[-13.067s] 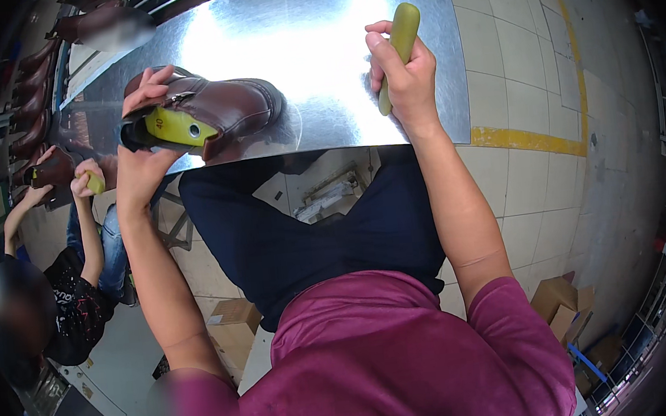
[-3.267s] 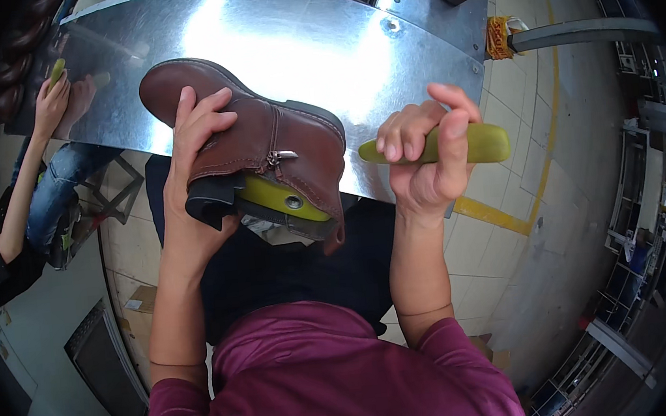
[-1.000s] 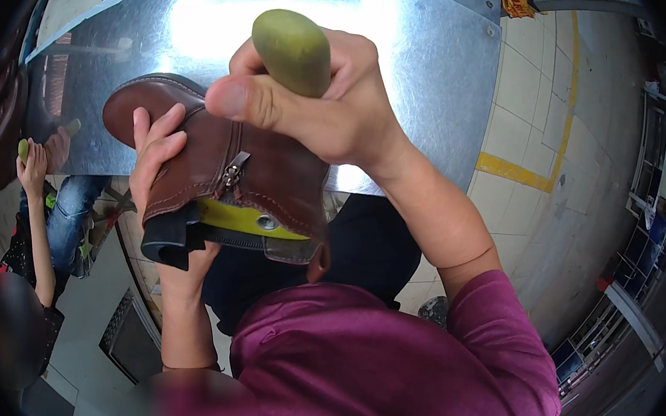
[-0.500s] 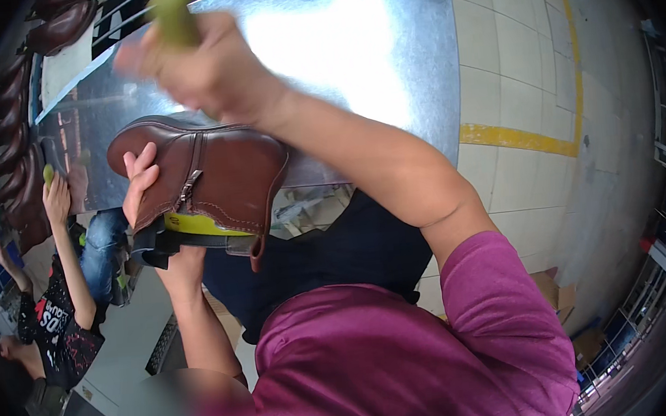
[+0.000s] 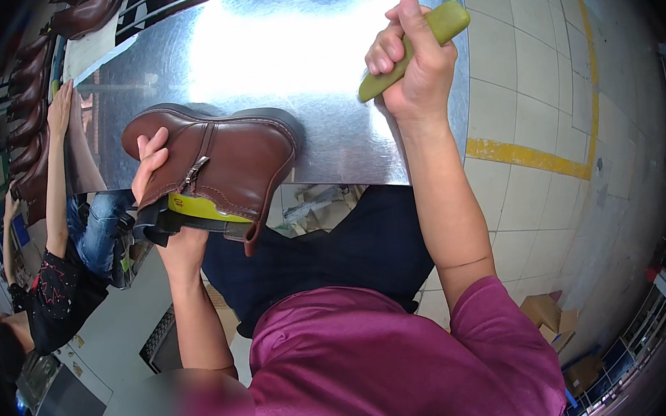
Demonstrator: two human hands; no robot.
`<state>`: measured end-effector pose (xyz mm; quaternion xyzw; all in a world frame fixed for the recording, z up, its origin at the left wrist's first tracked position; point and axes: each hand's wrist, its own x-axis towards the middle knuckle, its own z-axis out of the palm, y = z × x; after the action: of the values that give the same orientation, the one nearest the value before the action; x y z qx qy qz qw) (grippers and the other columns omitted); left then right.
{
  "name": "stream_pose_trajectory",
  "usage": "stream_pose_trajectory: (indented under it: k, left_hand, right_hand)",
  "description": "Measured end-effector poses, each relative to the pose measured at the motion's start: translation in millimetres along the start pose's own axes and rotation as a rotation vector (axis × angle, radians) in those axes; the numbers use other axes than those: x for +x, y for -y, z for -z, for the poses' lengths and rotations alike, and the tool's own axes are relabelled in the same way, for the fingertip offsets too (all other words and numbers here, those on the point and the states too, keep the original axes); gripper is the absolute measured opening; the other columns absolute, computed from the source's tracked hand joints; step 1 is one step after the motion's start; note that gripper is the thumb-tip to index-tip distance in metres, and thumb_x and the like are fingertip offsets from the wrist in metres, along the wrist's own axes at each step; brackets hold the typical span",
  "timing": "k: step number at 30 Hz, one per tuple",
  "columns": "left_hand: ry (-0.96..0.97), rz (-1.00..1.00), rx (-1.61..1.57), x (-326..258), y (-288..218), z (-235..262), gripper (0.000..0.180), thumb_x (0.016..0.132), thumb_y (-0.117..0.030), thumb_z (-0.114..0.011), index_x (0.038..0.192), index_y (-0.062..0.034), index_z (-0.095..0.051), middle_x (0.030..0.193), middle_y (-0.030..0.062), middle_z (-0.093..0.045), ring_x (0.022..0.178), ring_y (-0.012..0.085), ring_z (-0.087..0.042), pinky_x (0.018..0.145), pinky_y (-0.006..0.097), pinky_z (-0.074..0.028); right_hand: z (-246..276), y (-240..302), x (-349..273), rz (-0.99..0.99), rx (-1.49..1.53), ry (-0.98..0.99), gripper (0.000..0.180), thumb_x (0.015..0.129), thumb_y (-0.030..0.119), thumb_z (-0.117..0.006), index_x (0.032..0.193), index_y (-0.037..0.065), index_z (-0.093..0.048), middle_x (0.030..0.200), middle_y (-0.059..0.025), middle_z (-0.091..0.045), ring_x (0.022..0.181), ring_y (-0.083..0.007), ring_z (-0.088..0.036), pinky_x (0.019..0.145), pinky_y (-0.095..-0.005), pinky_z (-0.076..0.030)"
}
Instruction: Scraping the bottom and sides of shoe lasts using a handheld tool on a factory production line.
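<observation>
A brown leather ankle boot (image 5: pixel 237 157) lies on its side over the near edge of the metal table, sole turned away from me and opening toward me. Its side zip and yellow lining show. My left hand (image 5: pixel 152 160) is closed around the boot near the toe, with part of the hand hidden behind it. Well to the right, my right hand (image 5: pixel 418 62) is raised above the table, apart from the boot. Its fingers wrap an olive-green, bar-shaped block (image 5: pixel 447 22), both ends of which stick out.
The shiny metal table (image 5: pixel 336 148) ends at the right beside a tiled floor with yellow lines. Several brown boots (image 5: pixel 30 100) stand in a row at the far left. A co-worker in a dark shirt (image 5: pixel 63 287) reaches toward them. Cardboard boxes (image 5: pixel 544 316) sit at the lower right.
My right hand has swung from above the boot to the right with the green block. The boot has shifted slightly in my left hand. The co-worker's arm has moved up.
</observation>
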<state>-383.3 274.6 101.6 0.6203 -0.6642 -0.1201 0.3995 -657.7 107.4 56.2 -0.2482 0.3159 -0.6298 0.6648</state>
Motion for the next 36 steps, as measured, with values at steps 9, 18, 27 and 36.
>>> stream_pose_trajectory:
  k: [9, 18, 27, 36]
  left_hand:
    - [0.177, -0.001, 0.086, 31, 16, 7, 0.083, 0.071, -0.012, -0.089, 0.143, 0.0006, -0.048, 0.151, 0.0167, -0.050, 0.147, 0.0360, -0.039, 0.124, 0.048, -0.025]
    - [0.156, 0.048, 0.232, 41, 22, -9, 0.090, 0.053, -0.039, -0.101, 0.126, -0.0022, -0.063, 0.116, 0.0164, -0.069, 0.109, 0.0368, -0.066, 0.096, 0.045, -0.051]
    - [0.350, -0.040, 0.274, -2, 5, 21, 0.089, 0.062, -0.041, -0.096, 0.132, -0.0020, -0.057, 0.126, 0.0210, -0.062, 0.113, 0.0414, -0.060, 0.097, 0.047, -0.047]
    - [-0.057, 0.302, 0.241, 3, -14, -56, 0.098, 0.069, -0.029, -0.095, 0.149, -0.0031, -0.046, 0.139, 0.0203, -0.059, 0.126, 0.0361, -0.057, 0.108, 0.042, -0.044]
  right_hand:
    - [3, 3, 10, 0.010, -0.118, -0.157, 0.027, 0.096, 0.025, -0.073, 0.102, 0.003, -0.059, 0.061, -0.0009, -0.048, 0.049, -0.0117, -0.047, 0.046, -0.0270, -0.039]
    - [9, 8, 3, 0.071, -0.329, -0.097, 0.027, 0.097, 0.025, -0.071, 0.102, 0.001, -0.061, 0.063, -0.0010, -0.055, 0.051, -0.0101, -0.051, 0.050, -0.0256, -0.041]
    - [11, 5, 3, 0.116, -0.423, -0.099, 0.023, 0.097, 0.024, -0.070, 0.100, 0.002, -0.061, 0.064, 0.0004, -0.054, 0.051, -0.0078, -0.051, 0.050, -0.0247, -0.042]
    - [16, -6, 9, 0.218, -0.453, -0.123, 0.021, 0.098, 0.023, -0.070, 0.095, 0.004, -0.064, 0.062, 0.0016, -0.058, 0.051, -0.0063, -0.055, 0.049, -0.0246, -0.042]
